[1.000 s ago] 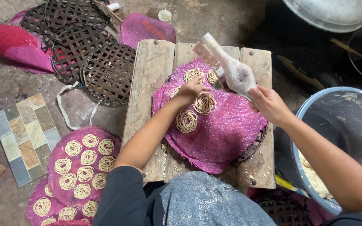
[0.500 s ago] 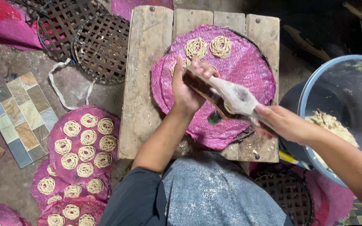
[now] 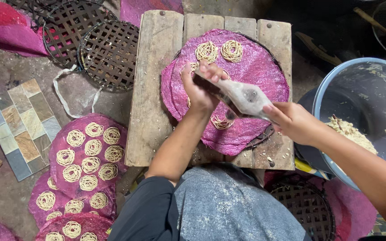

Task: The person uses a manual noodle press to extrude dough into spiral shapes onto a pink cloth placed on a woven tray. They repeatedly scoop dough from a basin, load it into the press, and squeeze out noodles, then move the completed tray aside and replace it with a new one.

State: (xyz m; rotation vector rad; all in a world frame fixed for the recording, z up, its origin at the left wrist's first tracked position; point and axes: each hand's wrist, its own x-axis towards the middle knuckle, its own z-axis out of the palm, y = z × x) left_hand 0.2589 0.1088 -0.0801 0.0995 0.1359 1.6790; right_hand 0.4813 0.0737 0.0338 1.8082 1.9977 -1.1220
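Grey bucket (image 3: 336, 80) with pale dough (image 3: 351, 134)

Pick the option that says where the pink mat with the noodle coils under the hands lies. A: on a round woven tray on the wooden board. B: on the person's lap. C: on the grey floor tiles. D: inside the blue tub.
A: the pink mat covers a round woven tray whose dark rim shows at its lower edge, and both rest on the wooden board.
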